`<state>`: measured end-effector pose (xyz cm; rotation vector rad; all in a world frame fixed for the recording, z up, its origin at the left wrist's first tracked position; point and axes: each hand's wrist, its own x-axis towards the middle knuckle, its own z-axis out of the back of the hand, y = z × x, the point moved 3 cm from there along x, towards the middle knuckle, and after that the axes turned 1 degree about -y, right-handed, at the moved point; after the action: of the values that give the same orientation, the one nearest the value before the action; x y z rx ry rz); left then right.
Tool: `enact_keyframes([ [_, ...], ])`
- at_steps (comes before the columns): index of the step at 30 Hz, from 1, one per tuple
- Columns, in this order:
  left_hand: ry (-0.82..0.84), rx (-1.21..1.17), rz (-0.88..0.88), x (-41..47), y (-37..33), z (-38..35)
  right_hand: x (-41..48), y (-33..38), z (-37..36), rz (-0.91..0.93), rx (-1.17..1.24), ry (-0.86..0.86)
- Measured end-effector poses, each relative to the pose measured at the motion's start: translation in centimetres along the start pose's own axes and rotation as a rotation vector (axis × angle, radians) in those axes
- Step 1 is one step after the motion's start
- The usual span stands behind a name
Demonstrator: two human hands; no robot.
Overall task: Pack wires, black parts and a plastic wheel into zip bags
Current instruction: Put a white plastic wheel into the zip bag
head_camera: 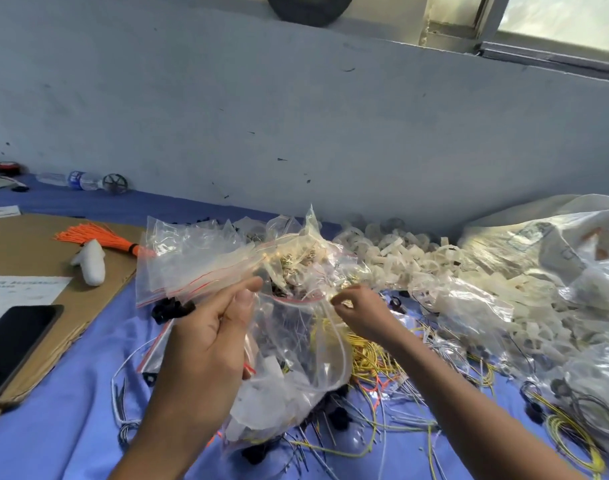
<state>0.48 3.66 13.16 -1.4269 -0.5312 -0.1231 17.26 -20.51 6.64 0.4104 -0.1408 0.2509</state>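
Blue cloth (71, 427) | grey wall (296, 116) | cardboard (29, 247), phone (13, 344)

At frame centre, a zip bag (297, 344) is being pinched by the left hand (206, 344) and right hand (360, 315), forearms being extended.

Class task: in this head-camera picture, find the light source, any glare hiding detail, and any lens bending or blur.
Head view: daylight enters from the window at upper right; glare whitens the large plastic bag on the right and streaks the held zip bag; the wall ledge bows from wide-angle distortion; the far water bottle looks soft.
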Motion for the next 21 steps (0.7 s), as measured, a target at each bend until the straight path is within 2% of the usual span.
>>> enact_keyframes([
  [4,-0.008,-0.05,0.029,0.4,0.9,0.6,6.3,0.9,-1.9,0.045,-0.203,-0.004],
  [8,-0.015,-0.042,0.051,0.2,0.7,0.8,9.9,0.7,-3.0,0.033,-0.346,0.12],
  [10,-0.024,-0.04,0.061,0.2,0.8,1.1,10.6,0.7,-2.4,-0.001,-0.273,0.075],
  [15,0.026,-0.072,0.109,0.0,0.8,1.3,10.0,0.7,3.5,-0.014,0.014,-0.205],
  [21,0.053,-0.05,0.067,-0.2,0.5,0.5,5.4,1.0,10.7,-0.069,0.568,-0.289],
])
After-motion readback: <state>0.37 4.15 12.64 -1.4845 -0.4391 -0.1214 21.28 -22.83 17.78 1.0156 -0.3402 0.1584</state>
